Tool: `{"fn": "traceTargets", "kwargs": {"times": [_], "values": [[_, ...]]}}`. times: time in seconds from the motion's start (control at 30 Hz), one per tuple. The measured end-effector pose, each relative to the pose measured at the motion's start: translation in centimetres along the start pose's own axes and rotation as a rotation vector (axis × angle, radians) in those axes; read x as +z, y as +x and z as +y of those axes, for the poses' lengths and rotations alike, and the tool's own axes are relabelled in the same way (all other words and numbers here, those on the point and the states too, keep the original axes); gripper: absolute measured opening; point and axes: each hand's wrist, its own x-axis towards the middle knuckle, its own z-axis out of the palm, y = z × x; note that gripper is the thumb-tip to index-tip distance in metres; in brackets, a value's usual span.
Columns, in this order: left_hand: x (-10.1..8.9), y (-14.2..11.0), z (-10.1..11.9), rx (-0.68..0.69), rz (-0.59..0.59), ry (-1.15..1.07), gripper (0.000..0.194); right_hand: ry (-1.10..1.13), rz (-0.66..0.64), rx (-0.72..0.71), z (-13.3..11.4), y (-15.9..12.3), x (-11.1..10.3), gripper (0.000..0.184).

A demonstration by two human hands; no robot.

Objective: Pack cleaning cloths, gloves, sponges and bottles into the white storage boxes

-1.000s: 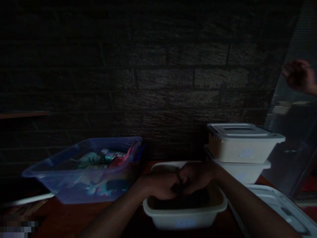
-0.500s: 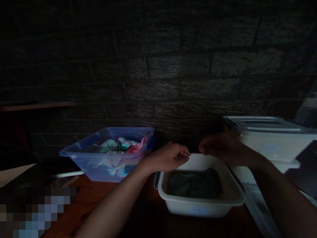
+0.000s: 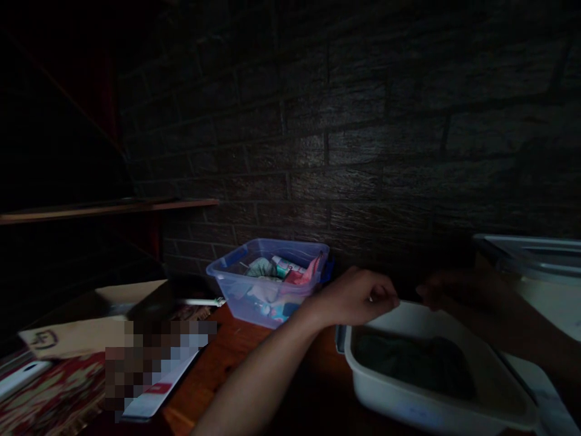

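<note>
My left hand (image 3: 363,297) hovers by the far left rim of a white plastic tub (image 3: 390,393), thumb and fingers curled together in a pinch. Whatever it may hold is too small or dark to make out. Opposite it, my right hand (image 3: 467,300) is in deep shadow over the tub's far side, its fingers drawn together. Its grip, too, is unclear. A dark green cloth (image 3: 417,363) lies bunched on the tub's bottom, below both hands and apart from them.
Left of the tub stands a clear bluish bin (image 3: 258,306) with fabric and a tube inside. A lidded white box (image 3: 544,290) is at the right. An open cardboard box (image 3: 77,339) sits far left, below a wooden shelf (image 3: 181,206). A dark brick wall (image 3: 354,139) rises behind.
My hands have come up out of the tub and moved apart, uncovering the green cloth. The view has swung left, bringing in the cardboard box. Another person's hand at the right has left view.
</note>
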Motion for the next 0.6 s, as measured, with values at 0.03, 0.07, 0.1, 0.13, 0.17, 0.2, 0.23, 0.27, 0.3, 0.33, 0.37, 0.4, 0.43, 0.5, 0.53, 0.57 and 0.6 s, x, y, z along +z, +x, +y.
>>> {"fn": "traceTargets", "kwargs": {"times": [0.03, 0.07, 0.1, 0.13, 0.17, 0.2, 0.23, 0.27, 0.3, 0.33, 0.37, 0.4, 0.43, 0.5, 0.53, 0.57, 0.6], "values": [[-1.0, -0.7, 0.0, -0.026, 0.018, 0.015, 0.024, 0.004, 0.079, 0.022, -0.5, -0.1, 0.1, 0.037], [-2.1, -1.6, 0.0, -0.053, 0.039, 0.033, 0.023, 0.004, 0.142, 0.036, -1.0, -0.1, 0.1, 0.035], [-3.4, -2.6, 0.0, -0.081, 0.066, 0.048, 0.024, -0.001, 0.159, 0.036, -1.6, -0.2, 0.1, 0.032], [-4.7, -3.7, -0.2, -0.104, 0.105, 0.072, 0.024, -0.009, 0.175, 0.027, -2.1, -0.3, 0.1, 0.030], [-6.0, -4.9, -0.5, -0.137, 0.148, 0.098, 0.024, -0.017, 0.187, 0.014, -2.7, -0.3, 0.1, 0.028], [-7.4, -6.1, -0.9, -0.171, 0.178, 0.124, 0.023, -0.019, 0.194, 0.001, -3.2, -0.4, 0.1, 0.027], [-8.7, -7.3, -1.4, -0.210, 0.194, 0.151, 0.024, -0.018, 0.201, -0.020, -3.7, -0.4, 0.2, 0.027], [-10.0, -8.5, -2.0, -0.250, 0.213, 0.185, 0.024, -0.016, 0.193, -0.038, -4.1, -0.4, 0.2, 0.028], [-11.1, -9.6, -2.8, -0.297, 0.234, 0.243, 0.023, -0.015, 0.185, -0.054, -4.5, -0.4, 0.4, 0.029], [-12.1, -10.6, -3.6, -0.346, 0.237, 0.290, 0.023, -0.020, 0.169, -0.058, -4.8, -0.3, 0.5, 0.029], [-13.0, -11.6, -4.5, -0.387, 0.218, 0.308, 0.024, -0.028, 0.146, -0.048, -5.2, -0.2, 0.7, 0.028], [-13.7, -12.4, -5.5, -0.424, 0.186, 0.316, 0.025, -0.040, 0.121, -0.029, -5.5, 0.0, 0.9, 0.027], [-14.4, -13.1, -6.5, -0.457, 0.133, 0.305, 0.026, -0.054, 0.091, -0.002, -5.8, 0.3, 1.2, 0.026], [-15.2, -14.1, -8.6, -0.523, 0.007, 0.253, 0.029, -0.084, 0.024, 0.036, -6.5, 1.2, 1.8, 0.026], [-15.5, -14.3, -9.6, -0.549, -0.047, 0.230, 0.030, -0.096, -0.020, 0.043, -6.8, 1.8, 2.2, 0.027], [-15.7, -14.4, -10.6, -0.573, -0.093, 0.209, 0.032, -0.105, -0.062, 0.043, -7.0, 2.4, 2.6, 0.028], [-15.8, -14.4, -11.5, -0.596, -0.134, 0.194, 0.034, -0.106, -0.105, 0.043, -7.3, 3.2, 3.2, 0.028]]}}
